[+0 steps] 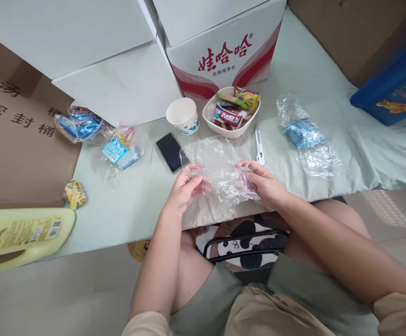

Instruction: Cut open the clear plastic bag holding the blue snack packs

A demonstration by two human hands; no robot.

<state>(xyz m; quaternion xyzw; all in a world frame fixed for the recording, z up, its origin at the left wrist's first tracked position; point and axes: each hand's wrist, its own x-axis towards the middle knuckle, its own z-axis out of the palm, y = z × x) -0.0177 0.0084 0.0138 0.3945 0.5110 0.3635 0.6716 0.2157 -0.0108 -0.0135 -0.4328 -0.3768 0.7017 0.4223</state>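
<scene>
A crinkled clear plastic bag is spread between my two hands above the near edge of the cloth-covered table. My left hand has its fingers curled at the bag's left side, thumb toward the forefinger. On the other side, my right hand grips the bunched right edge between thumb and fingers. The bag looks empty and see-through. Just beyond my left hand lies a black phone. A white box cutter rests past my right hand.
Behind the bag stand a paper cup and a white bowl of wrapped snacks. Bagged snacks lie left, a blue packet in clear wrap right. White cartons, a yellow jug and a blue container surround the area.
</scene>
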